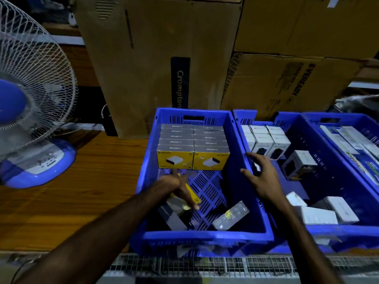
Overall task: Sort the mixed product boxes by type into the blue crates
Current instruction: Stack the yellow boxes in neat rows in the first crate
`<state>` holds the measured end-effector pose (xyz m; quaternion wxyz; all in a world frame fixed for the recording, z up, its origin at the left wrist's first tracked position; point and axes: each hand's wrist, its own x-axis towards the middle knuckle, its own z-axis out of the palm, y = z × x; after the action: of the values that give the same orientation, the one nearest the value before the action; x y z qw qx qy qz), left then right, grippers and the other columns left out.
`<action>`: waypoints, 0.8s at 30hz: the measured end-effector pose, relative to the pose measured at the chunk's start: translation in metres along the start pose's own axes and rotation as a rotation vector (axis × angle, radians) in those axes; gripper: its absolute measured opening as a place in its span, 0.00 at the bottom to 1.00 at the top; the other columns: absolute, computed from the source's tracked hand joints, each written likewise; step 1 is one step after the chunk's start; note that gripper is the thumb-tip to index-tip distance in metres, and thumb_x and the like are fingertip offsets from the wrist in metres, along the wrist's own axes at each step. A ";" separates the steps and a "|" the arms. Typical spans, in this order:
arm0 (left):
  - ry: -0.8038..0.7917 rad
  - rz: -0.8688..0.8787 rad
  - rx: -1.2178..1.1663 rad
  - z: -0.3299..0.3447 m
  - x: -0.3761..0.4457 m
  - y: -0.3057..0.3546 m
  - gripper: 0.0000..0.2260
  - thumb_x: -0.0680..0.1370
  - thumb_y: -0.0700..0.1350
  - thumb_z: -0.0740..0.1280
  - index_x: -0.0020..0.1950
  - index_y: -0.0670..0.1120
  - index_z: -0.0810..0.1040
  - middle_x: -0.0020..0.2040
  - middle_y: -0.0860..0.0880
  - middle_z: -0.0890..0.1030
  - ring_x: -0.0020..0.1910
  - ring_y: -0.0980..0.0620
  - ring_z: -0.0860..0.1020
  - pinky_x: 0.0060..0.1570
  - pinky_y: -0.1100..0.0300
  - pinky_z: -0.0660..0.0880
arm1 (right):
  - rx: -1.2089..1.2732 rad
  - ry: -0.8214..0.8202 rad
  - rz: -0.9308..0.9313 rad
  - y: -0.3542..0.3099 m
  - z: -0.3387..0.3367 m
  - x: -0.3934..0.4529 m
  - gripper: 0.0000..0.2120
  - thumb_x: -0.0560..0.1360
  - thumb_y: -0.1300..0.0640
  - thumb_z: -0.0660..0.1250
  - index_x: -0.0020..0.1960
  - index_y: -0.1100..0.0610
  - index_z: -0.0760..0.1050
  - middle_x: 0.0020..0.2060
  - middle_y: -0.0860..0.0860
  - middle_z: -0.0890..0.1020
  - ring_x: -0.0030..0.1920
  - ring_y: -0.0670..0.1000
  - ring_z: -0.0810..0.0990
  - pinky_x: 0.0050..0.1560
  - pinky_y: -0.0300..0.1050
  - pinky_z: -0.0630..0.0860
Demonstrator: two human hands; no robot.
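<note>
The left blue crate [147, 160] holds two neat rows of yellow-and-grey boxes [192, 146] at its far end. My left hand [180, 187] reaches into its near half, fingers closed on a loose yellow-and-grey box [191, 194] tilted on the crate floor. Two more loose boxes lie there, a dark one [170, 218] and a grey one [230, 215]. My right hand [260, 175] hovers with fingers spread over the wall between this crate and the middle blue crate [328, 232], which holds white boxes [264, 140] and a loose tilted one [298, 165].
A third blue crate [369, 124] with long flat packs stands at the right. Large cardboard cartons [155, 58] stand close behind the crates. A blue-and-white table fan [30, 99] sits on the wooden table [92, 181] at left. A wire mesh edge [205, 263] runs along the front.
</note>
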<state>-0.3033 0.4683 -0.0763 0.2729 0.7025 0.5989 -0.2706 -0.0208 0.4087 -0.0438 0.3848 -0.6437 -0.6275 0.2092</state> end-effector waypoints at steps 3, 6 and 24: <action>0.068 -0.070 0.108 0.021 0.010 0.022 0.60 0.61 0.70 0.78 0.82 0.62 0.43 0.81 0.36 0.40 0.76 0.22 0.54 0.64 0.26 0.71 | 0.000 0.001 0.006 0.000 0.000 0.000 0.24 0.76 0.59 0.75 0.71 0.52 0.75 0.64 0.50 0.75 0.64 0.48 0.75 0.66 0.57 0.76; 0.140 -0.045 0.102 0.024 0.011 0.021 0.49 0.67 0.64 0.77 0.80 0.60 0.52 0.80 0.36 0.49 0.75 0.24 0.59 0.63 0.26 0.70 | -0.001 -0.001 0.005 0.001 0.000 0.001 0.24 0.76 0.59 0.75 0.70 0.52 0.75 0.65 0.51 0.76 0.64 0.49 0.75 0.67 0.57 0.76; -0.323 0.847 -1.719 -0.037 -0.083 -0.019 0.35 0.49 0.40 0.88 0.56 0.39 0.86 0.45 0.39 0.88 0.41 0.44 0.88 0.37 0.52 0.84 | 0.203 -0.175 -0.179 -0.062 0.000 0.001 0.33 0.73 0.40 0.75 0.75 0.43 0.70 0.70 0.44 0.74 0.68 0.39 0.74 0.66 0.36 0.72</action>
<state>-0.3320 0.4389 0.0073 0.8467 0.3751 0.2450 0.2869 -0.0613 0.4043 0.0033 0.4089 -0.5224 -0.6890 0.2919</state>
